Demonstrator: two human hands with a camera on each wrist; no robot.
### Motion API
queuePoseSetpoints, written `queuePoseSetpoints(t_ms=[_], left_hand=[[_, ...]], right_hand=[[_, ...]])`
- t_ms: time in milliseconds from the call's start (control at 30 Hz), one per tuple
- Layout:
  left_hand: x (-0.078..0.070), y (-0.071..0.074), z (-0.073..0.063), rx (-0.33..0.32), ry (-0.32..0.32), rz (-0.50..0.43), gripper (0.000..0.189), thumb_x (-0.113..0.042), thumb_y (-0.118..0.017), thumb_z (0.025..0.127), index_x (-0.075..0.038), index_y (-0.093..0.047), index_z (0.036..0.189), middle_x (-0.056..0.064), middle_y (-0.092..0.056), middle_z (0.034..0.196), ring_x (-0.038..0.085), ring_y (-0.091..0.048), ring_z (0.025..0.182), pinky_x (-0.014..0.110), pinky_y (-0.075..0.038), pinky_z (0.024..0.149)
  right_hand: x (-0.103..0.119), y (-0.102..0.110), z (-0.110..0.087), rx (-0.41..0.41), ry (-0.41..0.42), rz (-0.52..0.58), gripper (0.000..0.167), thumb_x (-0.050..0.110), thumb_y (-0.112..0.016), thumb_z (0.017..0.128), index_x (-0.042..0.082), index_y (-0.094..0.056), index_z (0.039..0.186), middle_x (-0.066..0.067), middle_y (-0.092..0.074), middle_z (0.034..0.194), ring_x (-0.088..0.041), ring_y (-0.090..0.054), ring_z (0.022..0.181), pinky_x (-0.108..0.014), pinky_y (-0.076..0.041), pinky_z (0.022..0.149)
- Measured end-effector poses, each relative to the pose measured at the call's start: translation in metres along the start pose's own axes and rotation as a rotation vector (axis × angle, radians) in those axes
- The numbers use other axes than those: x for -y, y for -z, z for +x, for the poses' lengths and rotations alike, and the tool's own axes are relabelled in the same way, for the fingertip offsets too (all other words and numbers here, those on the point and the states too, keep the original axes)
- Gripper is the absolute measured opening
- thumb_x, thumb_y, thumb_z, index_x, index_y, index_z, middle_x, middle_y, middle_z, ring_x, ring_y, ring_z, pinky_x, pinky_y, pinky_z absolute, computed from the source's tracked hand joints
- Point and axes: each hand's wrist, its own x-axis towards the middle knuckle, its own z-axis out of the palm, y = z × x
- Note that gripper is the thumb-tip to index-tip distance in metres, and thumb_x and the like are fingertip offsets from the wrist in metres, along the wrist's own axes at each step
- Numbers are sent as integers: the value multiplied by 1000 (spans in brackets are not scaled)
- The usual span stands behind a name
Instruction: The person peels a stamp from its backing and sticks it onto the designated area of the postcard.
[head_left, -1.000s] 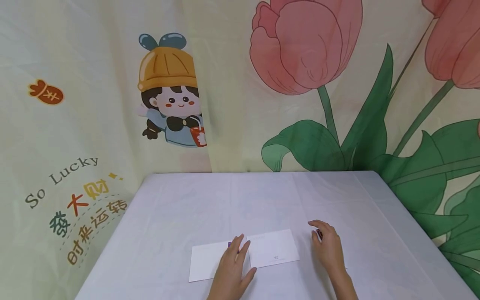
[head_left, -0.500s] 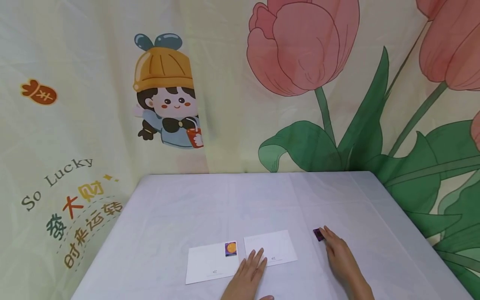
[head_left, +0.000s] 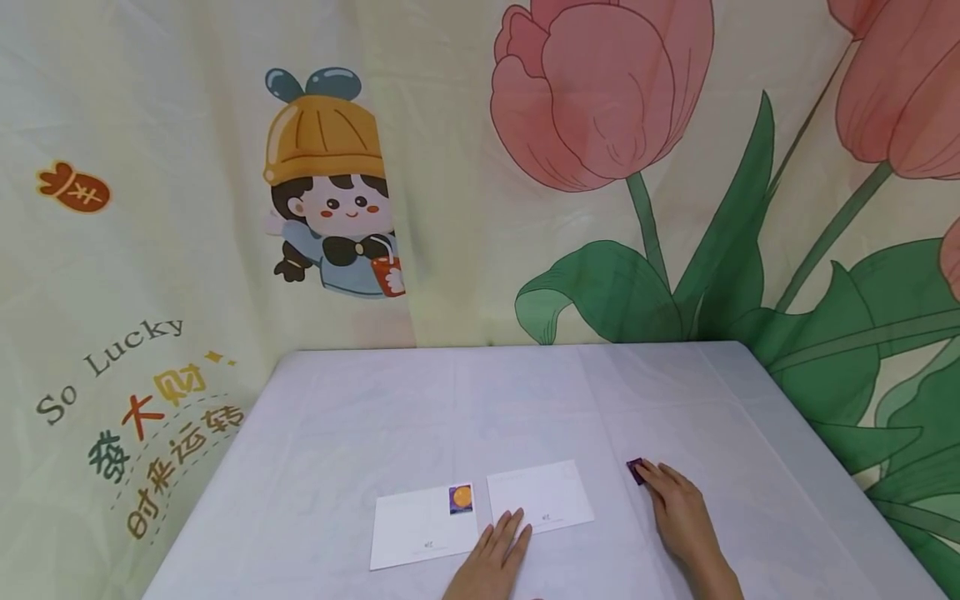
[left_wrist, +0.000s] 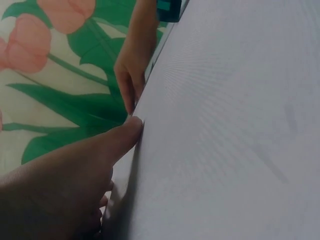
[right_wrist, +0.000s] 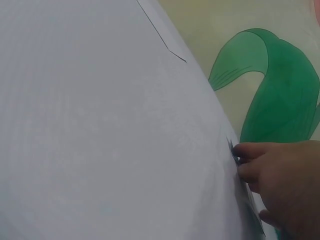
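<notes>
Two white envelopes lie side by side on the table. The left envelope (head_left: 408, 533) bears an orange and purple stamp (head_left: 461, 498) at its upper right corner; the right envelope (head_left: 540, 496) shows only a small printed mark along its bottom. My left hand (head_left: 491, 554) rests with extended fingers, its fingertips on the lower edge of the right envelope. Farther right, a small dark purple stamp (head_left: 635, 472) lies on the cloth, and my right hand (head_left: 681, 510) pinches its right side between thumb and fingers. The right wrist view shows those fingertips (right_wrist: 245, 150) low at a thin dark edge.
A white cloth covers the table (head_left: 420, 408). Behind it hangs a fabric backdrop (head_left: 457, 167) printed with tulips, a cartoon child and lettering. A dark teal device (left_wrist: 170, 9) sits on the right wrist in the left wrist view.
My left hand has moved right and down from between the envelopes, uncovering the left one's stamp. My right hand has come down right of the dark stamp, its fingers now over the stamp's edge.
</notes>
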Motion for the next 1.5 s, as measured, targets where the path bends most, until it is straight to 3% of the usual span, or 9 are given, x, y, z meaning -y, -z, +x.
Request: queuePoseSetpoints(t_ms=[200, 567, 767, 1000, 1233, 1500], left_hand=[[1, 4, -1, 71, 15, -90, 89, -74, -25, 84, -3, -41, 135, 16, -37, 141, 27, -36, 128, 34, -29, 101], [2, 7, -1, 141, 29, -258, 88, -74, -31, 83, -3, -40, 135, 15, -36, 142, 28, -35, 129, 42, -34, 100], [2, 7, 0, 128, 20, -242, 88, -73, -31, 83, -3, -41, 134, 15, -36, 142, 28, -36, 129, 42, -34, 99], [1, 7, 0, 124, 20, -223, 87, -73, -31, 83, -4, -42, 134, 14, -38, 141, 27, -38, 128, 42, -35, 98], [2, 8, 1, 179, 57, -264, 89, -75, -30, 81, -6, -41, 135, 12, -35, 143, 26, -34, 130, 43, -32, 101], [3, 6, 2, 65, 24, -198, 68, -60, -36, 91, -5, -47, 130, 14, -44, 135, 27, -42, 124, 42, -38, 95]], right_hand=[[0, 0, -1, -48, -16, 27, 30, -3, -65, 81, 5, -67, 110, -13, -60, 119, -36, -53, 109, -58, -37, 88], [-4, 3, -4, -124, 69, -2, 29, -1, -74, 72, 6, -72, 99, -9, -67, 107, -31, -60, 94, -52, -44, 76], [-7, 3, -4, -136, 64, -32, 26, 6, -76, 72, 10, -73, 97, -7, -68, 104, -27, -60, 91, -51, -42, 77], [-6, 4, -5, -192, 82, -11, 18, 11, -78, 71, 11, -74, 88, -4, -70, 90, -23, -58, 85, -48, -39, 75], [-4, 5, -4, -197, 66, 28, 15, 14, -79, 70, 12, -73, 83, 0, -70, 80, -21, -57, 82, -46, -39, 75], [2, 6, -6, -184, 70, 8, 13, 17, -79, 71, 13, -73, 81, 0, -70, 79, -18, -57, 76, -42, -39, 71]])
